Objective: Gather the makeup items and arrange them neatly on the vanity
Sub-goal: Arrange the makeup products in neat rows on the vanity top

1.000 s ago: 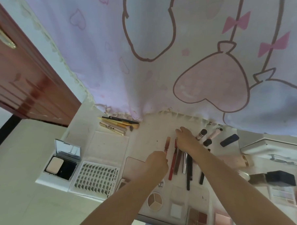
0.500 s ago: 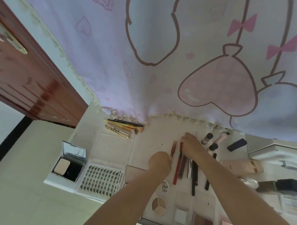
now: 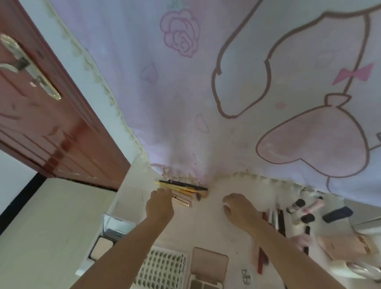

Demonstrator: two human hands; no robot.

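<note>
Reaching with the left hand (image 3: 160, 205) for the bundle of brushes and pencils (image 3: 182, 191) at the back of the white worktop (image 3: 212, 228), just under the curtain hem (image 3: 260, 177). Best to pinch the slim, smooth sticks together near their middles, since round barrels roll apart. Left grip half-curled, fingertips at the bundle, seemingly not closed on anything yet. Right hand (image 3: 240, 208) spread, grip released, hovering beside the row of thin liner sticks (image 3: 273, 218). Hard glossy compact (image 3: 208, 265) nearer the body.
</note>
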